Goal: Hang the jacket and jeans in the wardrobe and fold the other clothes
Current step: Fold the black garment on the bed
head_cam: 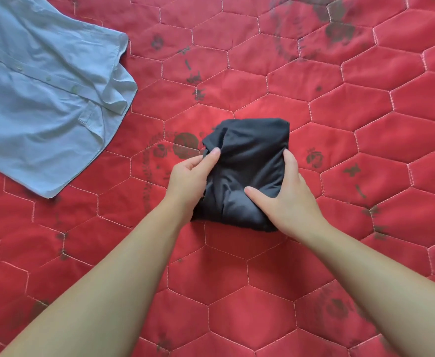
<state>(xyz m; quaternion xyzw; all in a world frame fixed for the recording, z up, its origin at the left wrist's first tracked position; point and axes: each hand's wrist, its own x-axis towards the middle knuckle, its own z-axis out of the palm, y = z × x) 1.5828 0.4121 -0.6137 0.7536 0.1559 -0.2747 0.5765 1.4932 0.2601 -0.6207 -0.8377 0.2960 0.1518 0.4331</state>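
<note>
A red quilt (262, 292), stitched in pale hexagons and printed with faded dark flower marks, filled the whole view from the head camera. Two bare forearms were seen reaching forward from the lower edge toward the middle of the frame.

Between the two hands a black garment (249, 161) was seen, folded into a compact, roughly square bundle and lying on the quilt. Its far edge looked flat and straight, while the near part was creased and bunched.

The bundle's left side was gripped by the left hand (188, 181). The thumb was laid on top of the cloth near a loose folded corner, and the fingers were curled under or behind the edge, where they could not be seen clearly.

The bundle's right side was held by the right hand (286, 199). The thumb was stretched across the top of the cloth toward the left hand, and the fingers were wrapped over the right edge, with one fingertip showing at the far side.

A pale blue shirt (43, 99) was spread out on the quilt well beyond and to the left of the left hand, apart from the bundle. Its button placket, small buttons and a chest pocket were visible, and part of it was cut off by the frame edge.
</note>
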